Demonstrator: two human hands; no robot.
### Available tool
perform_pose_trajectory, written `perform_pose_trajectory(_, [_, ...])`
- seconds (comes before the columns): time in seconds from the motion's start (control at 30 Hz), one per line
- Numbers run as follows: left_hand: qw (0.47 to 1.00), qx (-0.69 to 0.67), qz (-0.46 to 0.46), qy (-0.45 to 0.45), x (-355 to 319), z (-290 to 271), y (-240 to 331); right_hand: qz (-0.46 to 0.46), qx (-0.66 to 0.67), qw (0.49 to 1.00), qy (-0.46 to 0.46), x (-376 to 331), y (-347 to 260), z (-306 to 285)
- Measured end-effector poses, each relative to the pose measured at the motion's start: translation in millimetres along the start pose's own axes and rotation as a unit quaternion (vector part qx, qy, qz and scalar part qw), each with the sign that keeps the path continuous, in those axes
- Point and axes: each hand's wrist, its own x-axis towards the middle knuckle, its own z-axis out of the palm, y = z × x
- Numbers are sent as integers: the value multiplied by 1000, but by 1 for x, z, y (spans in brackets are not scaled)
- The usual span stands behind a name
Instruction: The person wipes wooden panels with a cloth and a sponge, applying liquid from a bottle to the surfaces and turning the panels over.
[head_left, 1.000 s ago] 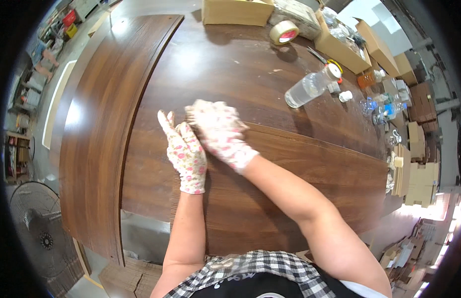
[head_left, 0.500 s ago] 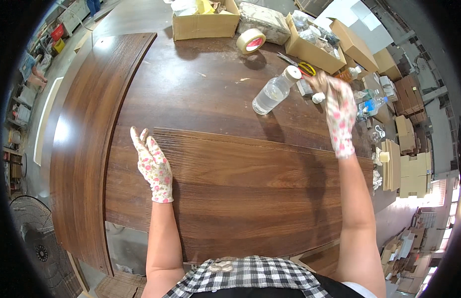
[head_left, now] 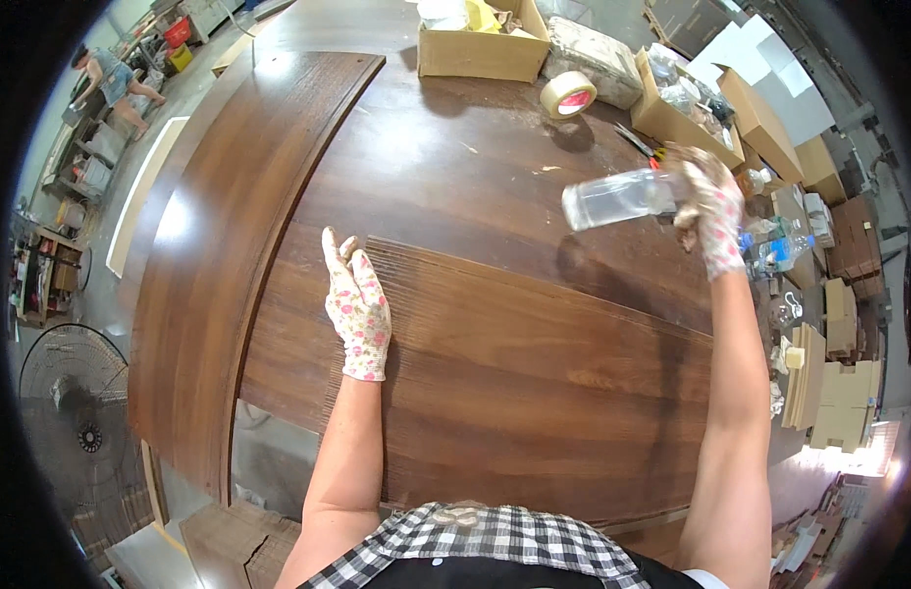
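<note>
In a floral glove with soiled fingertips, my right hand (head_left: 712,214) grips a clear bottle (head_left: 617,199) of colourless liquid by its neck end. The bottle is tipped nearly on its side above the table, its base pointing left; its cap is hidden by the fingers. My left hand (head_left: 359,309), gloved alike, rests at the left end of a brown wood-grain panel (head_left: 544,383), fingers stretched out and holding nothing. Fine grooves run along the panel's left end beside that hand.
A second wood-grain panel (head_left: 215,236) lies at the left. Tape (head_left: 569,95), scissors (head_left: 640,143) and open cardboard boxes (head_left: 485,54) stand toward the back. Plastic bottles (head_left: 784,250) are at the right. A floor fan (head_left: 82,422) stands lower left; another person (head_left: 112,83) is far left.
My right hand has taken hold of the bottle, which stood on the table, and lifted and tipped it. My left hand stays at the panel's end. The whole view has shifted.
</note>
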Motion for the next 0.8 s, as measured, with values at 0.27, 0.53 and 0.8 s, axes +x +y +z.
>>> perform_pose_trajectory(0.27, [999,-34,-12,16,-1,2,0,255,442,859,47,-42,90,-24])
perform_pose_trajectory(0.53, [999,20,29,37,-1,8,-4,-261,-142,954,-30,-20,16,3])
perform_pose_trajectory(0.8, [996,-9,55,69,-1,3,-6,-424,-235,873,-60,-66,-50,39])
